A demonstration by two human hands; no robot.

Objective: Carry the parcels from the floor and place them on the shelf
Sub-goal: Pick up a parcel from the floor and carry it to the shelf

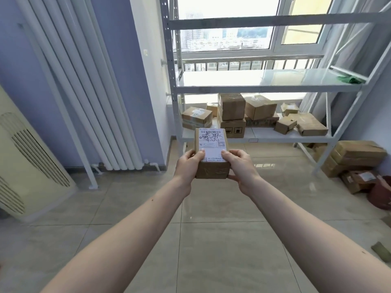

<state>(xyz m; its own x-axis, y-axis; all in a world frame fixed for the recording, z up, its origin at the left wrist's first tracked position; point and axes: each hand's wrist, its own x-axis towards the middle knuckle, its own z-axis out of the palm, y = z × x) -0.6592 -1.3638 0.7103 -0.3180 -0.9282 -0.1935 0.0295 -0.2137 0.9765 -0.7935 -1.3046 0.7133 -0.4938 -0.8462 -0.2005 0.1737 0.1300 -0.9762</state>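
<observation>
Both hands hold one small cardboard parcel (212, 153) out in front of the body, clear of the floor. The left hand (187, 166) grips its left side, thumb lying on the top face. The right hand (240, 166) grips the right side, thumb likewise on top, fingers curled under the near lower edge. The parcel's top face carries a white shipping label (212, 142) with a barcode, a QR code and handwritten marks.

Beyond the hands stands a white metal shelf (268, 87) before a window (226, 28). Its low tier, just past the held parcel, bears a group of stacked cardboard parcels (254, 115), some upright, some tilted. The tier above them bears only a green item (350, 79) at its far right end; its nature cannot be told.

Right of the hands, on the tiled floor (211, 240) beside the shelf's leg, lies a pile of further brown parcels (355, 159). Left of the hands, a white radiator (88, 92) stands against the purple wall, with a cream air-conditioning unit (25, 157) further left.
</observation>
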